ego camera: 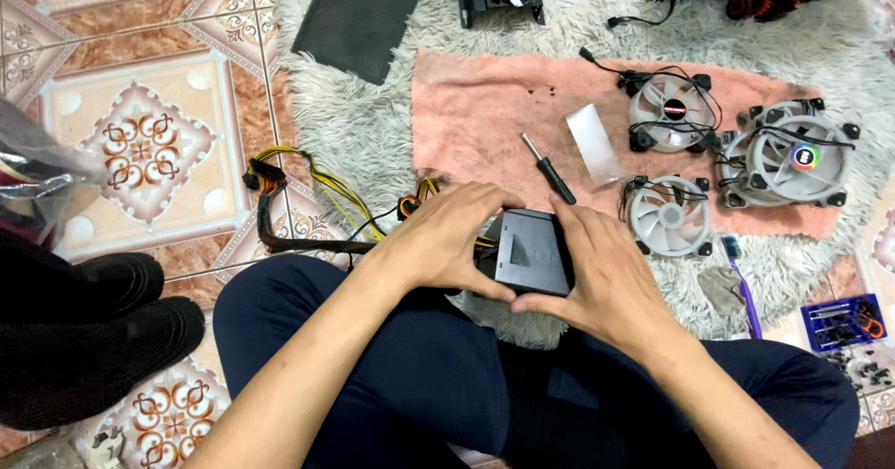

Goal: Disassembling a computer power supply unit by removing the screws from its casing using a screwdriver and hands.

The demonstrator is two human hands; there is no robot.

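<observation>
A grey metal box (530, 253) sits low in front of the seated person, just above the lap, at the near edge of the shaggy rug (354, 124). Both hands close on it from opposite sides: the left hand (443, 241) wraps its left end with fingers over the top edge, and the right hand (597, 273) clasps its right side, thumb along the near edge. Both are equally near, each in contact. The box lies flat with its broad face turned up, roughly square, so no clear long axis shows. It looks dark grey, smooth, with a slightly raised panel on top. A bundle of yellow and black cables (308, 199) runs from its left end out across the tiled floor. A small screwdriver (548, 169) lies just beyond the right hand on a pink cloth (485, 105), pointing away and leftward.
</observation>
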